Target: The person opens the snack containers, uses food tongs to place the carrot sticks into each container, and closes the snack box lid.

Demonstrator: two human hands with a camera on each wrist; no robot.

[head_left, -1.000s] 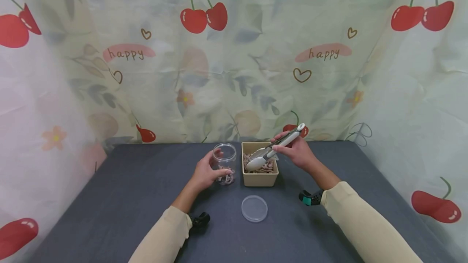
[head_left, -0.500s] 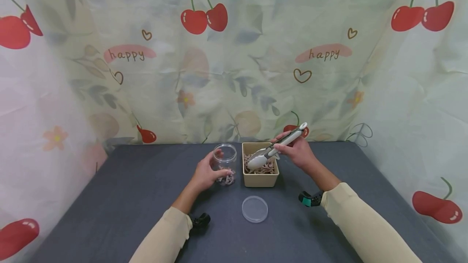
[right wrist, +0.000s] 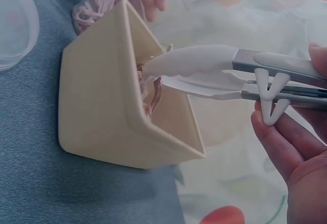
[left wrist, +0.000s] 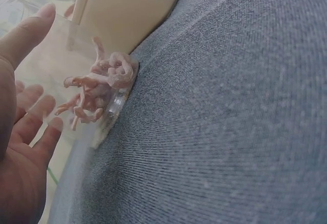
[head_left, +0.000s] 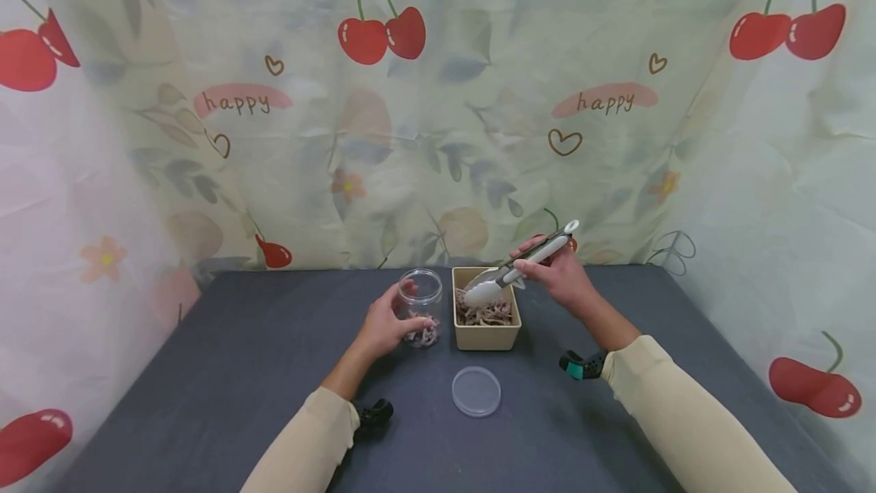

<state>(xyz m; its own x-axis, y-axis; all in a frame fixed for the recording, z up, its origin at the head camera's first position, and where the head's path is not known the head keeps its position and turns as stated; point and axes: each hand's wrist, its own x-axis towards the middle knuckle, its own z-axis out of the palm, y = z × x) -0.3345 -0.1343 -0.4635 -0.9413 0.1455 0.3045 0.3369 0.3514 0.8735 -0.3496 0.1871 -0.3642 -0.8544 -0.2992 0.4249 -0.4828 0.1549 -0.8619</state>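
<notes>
Strips (head_left: 487,316) in beige box (head_left: 487,338) partly hidden behind tongs (head_left: 512,277)

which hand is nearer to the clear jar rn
Left. The left hand holds the clear jar, thumb and fingers around its side. The right hand is apart from it, off to the right beyond the tan box, holding the tongs.

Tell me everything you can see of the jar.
The jar is clear and round, of glass or plastic, with an open mouth. It stands upright on the dark cloth, just left of the beige box. Pinkish-brown strips lie at its bottom. The left hand holds its side, thumb and fingers around it.
</notes>
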